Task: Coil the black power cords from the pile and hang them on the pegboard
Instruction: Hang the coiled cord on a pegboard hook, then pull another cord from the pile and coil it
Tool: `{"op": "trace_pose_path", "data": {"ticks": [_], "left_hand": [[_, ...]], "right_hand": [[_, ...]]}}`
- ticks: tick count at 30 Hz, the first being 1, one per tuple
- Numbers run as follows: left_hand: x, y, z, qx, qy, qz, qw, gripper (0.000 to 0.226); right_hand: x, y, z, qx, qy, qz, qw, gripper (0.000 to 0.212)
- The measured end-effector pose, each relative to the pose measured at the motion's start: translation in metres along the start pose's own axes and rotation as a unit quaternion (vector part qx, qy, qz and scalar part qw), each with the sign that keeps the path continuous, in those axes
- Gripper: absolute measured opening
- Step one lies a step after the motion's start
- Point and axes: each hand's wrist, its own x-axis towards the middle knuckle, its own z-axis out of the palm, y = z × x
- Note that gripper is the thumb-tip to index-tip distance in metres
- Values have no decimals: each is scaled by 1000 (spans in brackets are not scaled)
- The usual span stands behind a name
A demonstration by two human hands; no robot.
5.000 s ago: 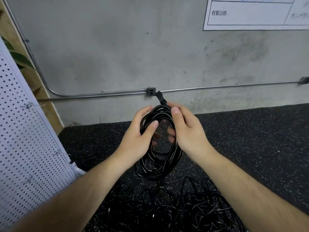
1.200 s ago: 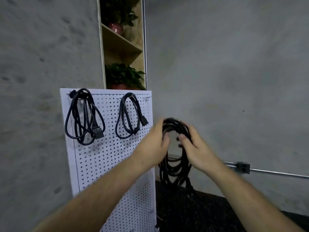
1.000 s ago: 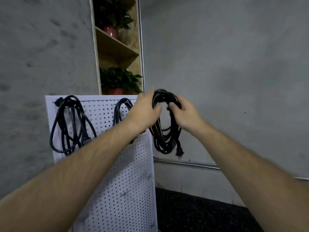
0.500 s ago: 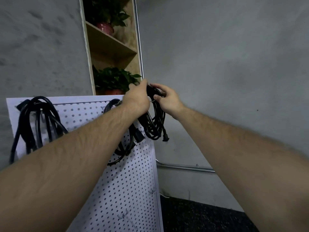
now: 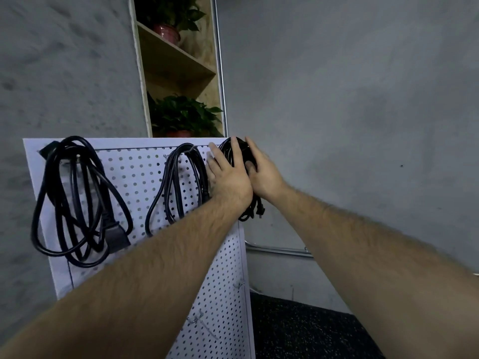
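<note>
Grey concrete wall fills most of my feed. Against it leans a white perforated pegboard, with its top edge level across the middle of the view. Its right edge runs down towards a black speckled rubber floor. Right of that edge is plain wall, so that side gives open room. Above the board rises a wooden shelf niche holding a leafy green potted plant and, one shelf up, a glazed pink pot.

The black coiled power cord I am handling sits at the board's top right corner. Its lower loops and a small plug hang past the right edge, in front of the wall. The left hand lies flat on it, fingers straight and released. The right hand is loose too, with its fingers straight along the coil's outer side and its thumb laid across the strands. Neither hand grasps. I cannot tell whether a hook carries the coil, since the hands cover that spot.

Just beside the left hand hangs a second black cord coil, crowding that hand, and the left forearm crosses in front of its lower loops. Well apart, near the board's left edge, a thicker black cord bundle hangs with a blocky plug. Bare wire hooks stick out lower on the board. A thin metal conduit runs along the wall near the right forearm.
</note>
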Motion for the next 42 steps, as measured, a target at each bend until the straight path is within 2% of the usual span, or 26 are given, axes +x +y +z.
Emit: {"op": "trace_pose_path", "data": {"ticks": [3,6,9,13,18,22,26,29,33,38,42], "left_hand": [[-4,2,-1,7,-2,6,1000,91],[-11,1,0,35,33,42,998,73],[-20,0,4,74,56,88,992,72],[-49,-1,9,110,66,144,981,72],[-123,-1,30,68,32,221,972,69],[-224,14,66,19,-84,258,962,62],[-349,23,126,-30,-240,275,931,60],[-448,27,171,-26,-368,293,882,60],[-561,39,212,-41,-510,315,800,62],[-646,46,255,-20,-617,295,729,62],[-676,29,294,32,-669,262,695,59]], "right_hand": [[-6,3,-8,-19,-14,1,1000,60],[-15,0,-15,-55,-42,-14,998,61],[-24,3,-23,-77,-72,-3,994,63],[-62,0,-48,-166,-49,26,985,54],[-158,9,-85,-310,-56,13,949,50],[-290,34,-106,-389,-122,62,911,51],[-436,56,-119,-399,-222,208,865,55],[-541,70,-135,-371,-280,302,832,57],[-664,89,-155,-338,-339,403,780,57],[-763,110,-154,-297,-353,544,701,59],[-801,137,-131,-267,-379,565,683,59]]}}
